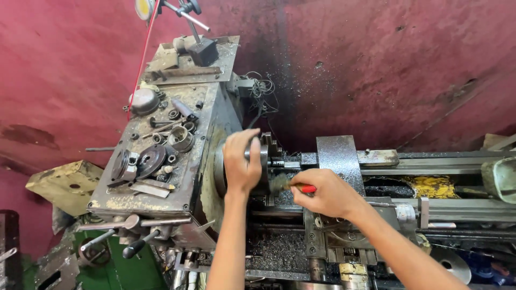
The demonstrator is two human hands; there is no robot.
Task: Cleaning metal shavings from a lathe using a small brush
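Observation:
My left hand (240, 162) is laid over the round steel chuck (219, 171) of an old metal lathe, fingers wrapped on its rim. My right hand (329, 192) grips a small brush with a red handle (307, 188). Its dark bristles (279, 183) press against the chuck's face, just right of my left hand. Both forearms reach in from the bottom of the view. The chuck's jaws are mostly hidden behind my hands.
The headstock top (161, 156) carries loose gears, rings, springs and a file. Control levers (134, 247) stick out at the lower left. The carriage and tool post (338, 156) stand right of the chuck, metal chips (274, 249) lie below, and a red wall (376, 64) rises behind.

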